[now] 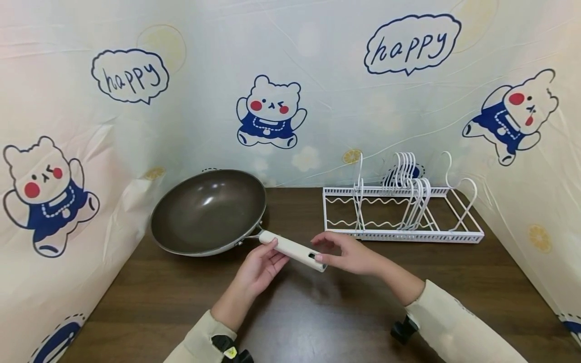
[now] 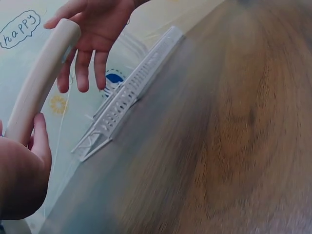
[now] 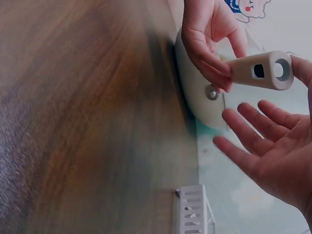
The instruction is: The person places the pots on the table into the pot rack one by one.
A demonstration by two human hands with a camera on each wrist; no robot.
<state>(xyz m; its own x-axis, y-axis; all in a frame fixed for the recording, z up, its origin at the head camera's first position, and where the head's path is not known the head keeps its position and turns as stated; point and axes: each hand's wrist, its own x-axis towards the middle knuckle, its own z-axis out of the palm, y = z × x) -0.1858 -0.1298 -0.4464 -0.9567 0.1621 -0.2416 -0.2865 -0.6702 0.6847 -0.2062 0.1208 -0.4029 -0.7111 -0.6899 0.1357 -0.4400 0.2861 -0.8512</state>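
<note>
A dark-coated frying pan (image 1: 209, 212) with a long cream handle (image 1: 292, 249) stands at the left of the table, its inside facing up and toward me. My left hand (image 1: 260, 267) grips the handle near the pan, thumb on top and fingers underneath. At the handle's far end, my right hand (image 1: 351, 254) has its thumb against the tip beside the hanging hole. The other fingers of that hand (image 3: 278, 146) are spread and loosely extended, off the handle, in the right wrist view. Seen from the left wrist, the handle (image 2: 41, 83) slants up between both hands.
A white wire rack (image 1: 408, 236) with several upright curved dividers stands at the back right of the brown wooden table (image 1: 299, 312). Behind and at both sides hangs a pale curtain (image 1: 327, 111) printed with cartoon bears.
</note>
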